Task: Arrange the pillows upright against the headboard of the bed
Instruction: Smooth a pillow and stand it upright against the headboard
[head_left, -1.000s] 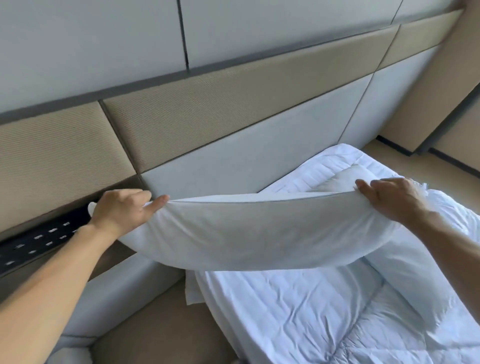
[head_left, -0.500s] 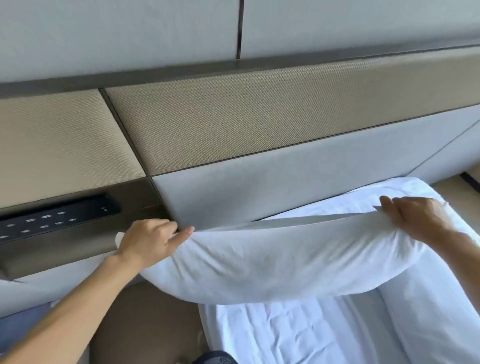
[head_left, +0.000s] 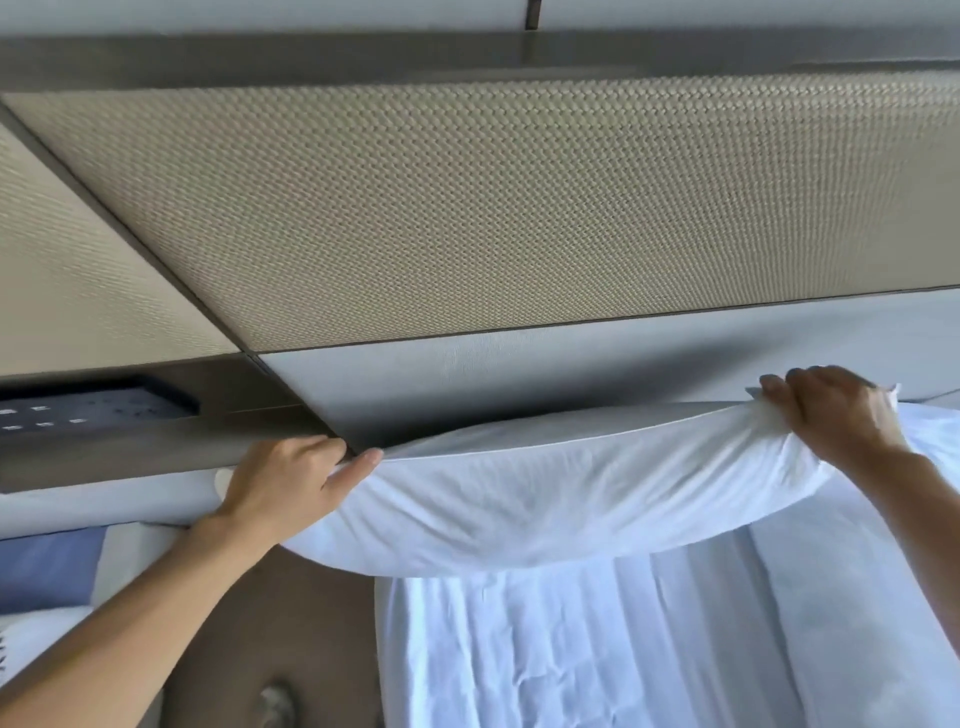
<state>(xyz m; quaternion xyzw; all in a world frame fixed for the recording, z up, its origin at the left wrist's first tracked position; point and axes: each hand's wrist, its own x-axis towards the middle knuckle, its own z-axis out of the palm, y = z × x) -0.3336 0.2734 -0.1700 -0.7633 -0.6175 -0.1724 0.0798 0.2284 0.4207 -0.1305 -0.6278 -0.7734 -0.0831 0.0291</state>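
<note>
A white pillow (head_left: 545, 504) hangs lengthwise in the air, sagging in the middle, just in front of the grey lower panel of the headboard (head_left: 519, 374). My left hand (head_left: 285, 483) grips its left end, fingers curled over the top edge. My right hand (head_left: 836, 410) grips its right end, bunching the fabric. Below it lies the bed (head_left: 597, 649) with a wrinkled white sheet. More white bedding (head_left: 935, 431) shows behind my right hand; whether it is a second pillow I cannot tell.
Above the grey panel runs a woven beige panel (head_left: 519, 208). At the left a dark ledge holds a black switch strip (head_left: 93, 408). Brown floor (head_left: 291, 623) lies between this bed and blue-and-white bedding (head_left: 47, 571) at the far left.
Both hands have carried the pillow closer to the headboard, and the view has moved in and to the left. The grip on both ends is unchanged.
</note>
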